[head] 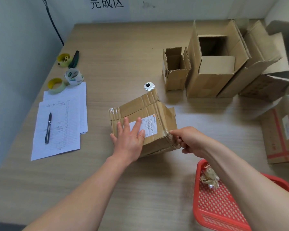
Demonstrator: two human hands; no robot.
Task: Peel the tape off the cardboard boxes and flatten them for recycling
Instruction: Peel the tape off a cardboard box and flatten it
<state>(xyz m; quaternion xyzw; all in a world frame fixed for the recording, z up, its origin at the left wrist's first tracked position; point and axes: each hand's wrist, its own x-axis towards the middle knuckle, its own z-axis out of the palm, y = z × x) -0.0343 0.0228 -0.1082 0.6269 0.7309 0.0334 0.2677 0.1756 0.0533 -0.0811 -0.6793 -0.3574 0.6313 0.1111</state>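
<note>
Meanwhile, a taped box [143, 121] sat tilted on the desk [123, 52].
Left hand [129, 139] pressed flat, fingers released; right hand [188, 139] fingers pinched tape [173, 136] at its four-o'clock corner.

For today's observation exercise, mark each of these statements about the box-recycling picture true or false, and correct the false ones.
1. The left hand lies flat on the taped box. True.
2. The right hand holds a pen. False: it pinches at the box's right corner; the pen lies on the papers.
3. The red basket holds a crumpled wad of tape. True.
4. Every box on the table is sealed. False: the large box and the small box beside it stand open.
5. The tape rolls sit right of the boxes. False: they lie at the left.
</note>
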